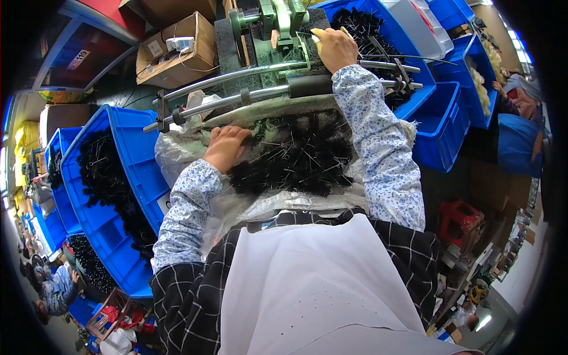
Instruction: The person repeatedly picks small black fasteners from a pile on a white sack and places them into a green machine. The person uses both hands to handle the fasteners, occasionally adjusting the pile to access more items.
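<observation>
I wear white sleeves (386,155) printed with small blue flowers, a black garment (184,305) checked in thin white lines, and a pale, dark-specked cloth (296,278) down my front.

Twin metal rails (266,93) cross between the black bristly pile (290,157) and the green machine (284,23); open room lies above the pile, beside the left hand (226,148).

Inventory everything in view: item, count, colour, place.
Wire-stemmed bristle brushes: uncountable, black, lap and bins.
Rectangular plastic bins: several, blue, left and right.
Metal bench machine: one, green, top centre.
Round metal rods: two, silver, before machine.
Cardboard boxes: several, brown, upper left.
Plastic stool: one, red, lower right.
Other people: at least two, mixed clothing, edges.
Cloth apron: one, pale grey, bottom centre.
Left hand: one, bare, at brush pile.
Right hand: one, bare, at machine.
</observation>
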`<state>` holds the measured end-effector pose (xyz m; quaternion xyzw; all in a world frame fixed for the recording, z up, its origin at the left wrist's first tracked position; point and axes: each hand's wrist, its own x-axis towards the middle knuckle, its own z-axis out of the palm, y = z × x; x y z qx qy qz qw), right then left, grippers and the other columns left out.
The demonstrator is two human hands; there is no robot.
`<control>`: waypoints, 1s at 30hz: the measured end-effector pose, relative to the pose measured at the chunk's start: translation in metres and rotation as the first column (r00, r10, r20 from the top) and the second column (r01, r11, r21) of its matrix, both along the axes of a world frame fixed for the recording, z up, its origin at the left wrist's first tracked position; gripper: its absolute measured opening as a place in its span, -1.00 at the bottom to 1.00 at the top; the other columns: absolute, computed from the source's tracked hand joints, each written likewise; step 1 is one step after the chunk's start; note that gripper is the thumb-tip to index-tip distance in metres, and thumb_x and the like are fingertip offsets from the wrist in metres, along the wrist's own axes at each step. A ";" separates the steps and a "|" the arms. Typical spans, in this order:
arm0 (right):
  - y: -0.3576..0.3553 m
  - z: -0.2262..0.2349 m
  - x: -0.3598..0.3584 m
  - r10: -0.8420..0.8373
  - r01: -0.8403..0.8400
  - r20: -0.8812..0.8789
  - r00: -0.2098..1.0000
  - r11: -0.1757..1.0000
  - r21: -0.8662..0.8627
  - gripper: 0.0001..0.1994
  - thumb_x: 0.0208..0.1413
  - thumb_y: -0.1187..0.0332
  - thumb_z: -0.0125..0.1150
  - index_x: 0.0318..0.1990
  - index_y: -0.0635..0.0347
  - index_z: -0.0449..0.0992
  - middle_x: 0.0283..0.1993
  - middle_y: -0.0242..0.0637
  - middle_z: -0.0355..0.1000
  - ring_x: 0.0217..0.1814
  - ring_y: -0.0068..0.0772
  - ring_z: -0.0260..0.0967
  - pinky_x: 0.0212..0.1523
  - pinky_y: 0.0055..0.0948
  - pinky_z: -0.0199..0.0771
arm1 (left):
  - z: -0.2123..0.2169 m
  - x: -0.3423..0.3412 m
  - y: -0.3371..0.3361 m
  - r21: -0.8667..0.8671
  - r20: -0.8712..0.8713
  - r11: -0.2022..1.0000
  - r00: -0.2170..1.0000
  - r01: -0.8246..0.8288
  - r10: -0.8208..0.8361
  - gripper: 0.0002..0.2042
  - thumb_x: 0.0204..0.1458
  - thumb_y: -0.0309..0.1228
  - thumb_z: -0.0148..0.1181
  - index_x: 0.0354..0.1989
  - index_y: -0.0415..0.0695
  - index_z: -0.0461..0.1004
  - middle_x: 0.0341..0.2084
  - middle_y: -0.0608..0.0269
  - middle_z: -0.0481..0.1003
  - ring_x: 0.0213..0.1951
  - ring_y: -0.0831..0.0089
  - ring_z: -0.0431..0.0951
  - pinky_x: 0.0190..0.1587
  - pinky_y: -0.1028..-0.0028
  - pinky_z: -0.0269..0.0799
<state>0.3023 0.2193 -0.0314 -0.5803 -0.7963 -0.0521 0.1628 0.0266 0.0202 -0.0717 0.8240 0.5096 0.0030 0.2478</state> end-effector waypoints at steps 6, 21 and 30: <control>0.006 -0.006 0.005 0.041 -0.041 -0.030 0.999 0.999 0.026 -0.77 0.02 0.31 0.10 -0.14 -0.07 0.54 -0.36 -0.37 0.47 -0.28 -0.28 0.39 -0.08 -0.28 0.37 | 0.034 -0.003 0.001 -0.107 0.309 0.984 0.935 -0.145 0.172 -0.67 0.05 -0.36 0.09 -0.03 -0.18 0.28 -0.16 0.00 0.42 -0.12 0.07 0.42 -0.02 0.21 0.23; 0.005 -0.022 0.017 -0.011 0.015 -0.041 0.999 0.993 0.115 -0.66 -0.08 0.27 0.14 -0.11 0.15 0.48 -0.21 -0.17 0.48 -0.05 -0.13 0.37 -0.09 -0.17 0.31 | 0.081 0.002 0.014 -0.064 0.576 0.963 0.778 -0.263 0.251 -0.68 0.05 -0.29 0.14 -0.05 -0.17 0.36 -0.32 0.16 0.41 -0.35 0.38 0.40 -0.22 0.44 0.36; -0.010 -0.009 -0.050 -0.036 0.038 -0.040 0.999 0.999 0.031 -0.73 -0.09 0.29 0.10 -0.20 0.13 0.51 -0.29 -0.25 0.50 -0.11 -0.19 0.39 -0.17 -0.18 0.29 | 0.088 0.006 0.019 -0.009 0.561 0.971 0.803 -0.239 0.202 -0.70 0.08 -0.35 0.10 -0.03 -0.17 0.35 -0.29 0.16 0.41 -0.34 0.39 0.41 -0.23 0.45 0.36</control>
